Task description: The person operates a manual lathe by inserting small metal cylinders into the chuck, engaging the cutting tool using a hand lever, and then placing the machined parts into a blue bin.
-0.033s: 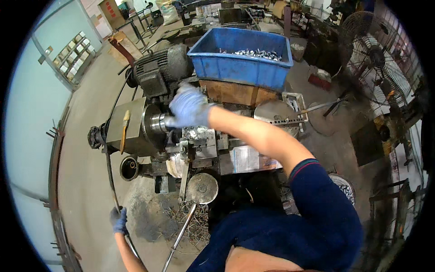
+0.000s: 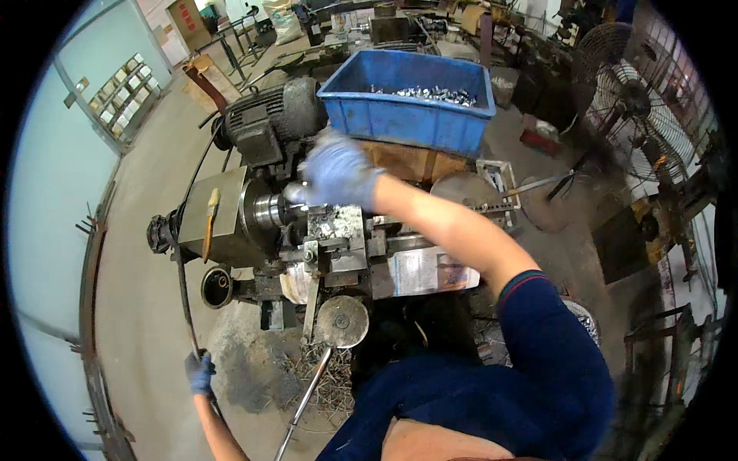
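Left hand (image 2: pixel 201 373) is wrapped around a dark rod (image 2: pixel 186 303) extending above it. Right hand (image 2: pixel 337 172), blurred, grip unclear, has a shiny spindle (image 2: pixel 269 210) just left.

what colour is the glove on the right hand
The right glove looks light blue, though blurred; it shows in the head view.

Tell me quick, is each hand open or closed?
Left hand: closed around the long dark rod.
Right hand: blurred near the silver chuck; grip can't be told.
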A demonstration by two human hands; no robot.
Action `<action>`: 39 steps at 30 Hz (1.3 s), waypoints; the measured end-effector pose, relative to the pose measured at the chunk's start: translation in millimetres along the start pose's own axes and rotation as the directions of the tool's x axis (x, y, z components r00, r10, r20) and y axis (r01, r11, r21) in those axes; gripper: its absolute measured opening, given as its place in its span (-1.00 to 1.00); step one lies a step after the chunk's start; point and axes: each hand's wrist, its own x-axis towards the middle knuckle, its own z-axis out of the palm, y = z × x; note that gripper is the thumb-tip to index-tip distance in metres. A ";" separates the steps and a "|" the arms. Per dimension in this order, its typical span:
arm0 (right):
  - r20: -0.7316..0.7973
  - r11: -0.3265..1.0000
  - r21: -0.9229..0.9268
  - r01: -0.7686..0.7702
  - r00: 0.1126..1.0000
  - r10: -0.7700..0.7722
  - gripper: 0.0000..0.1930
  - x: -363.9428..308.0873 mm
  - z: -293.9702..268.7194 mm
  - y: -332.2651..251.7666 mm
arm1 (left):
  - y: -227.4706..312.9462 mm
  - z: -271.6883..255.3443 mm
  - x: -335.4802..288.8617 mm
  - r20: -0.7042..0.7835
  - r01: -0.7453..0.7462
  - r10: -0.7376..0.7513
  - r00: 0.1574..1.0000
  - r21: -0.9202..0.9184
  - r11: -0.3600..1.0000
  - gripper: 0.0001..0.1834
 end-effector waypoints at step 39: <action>0.678 0.231 -0.193 -0.953 0.040 0.734 -0.38 -596.7 195.9 97.6 | 44.0 29.7 -2.6 0.042 0.036 -0.032 0.999 -0.098 0.995 -0.67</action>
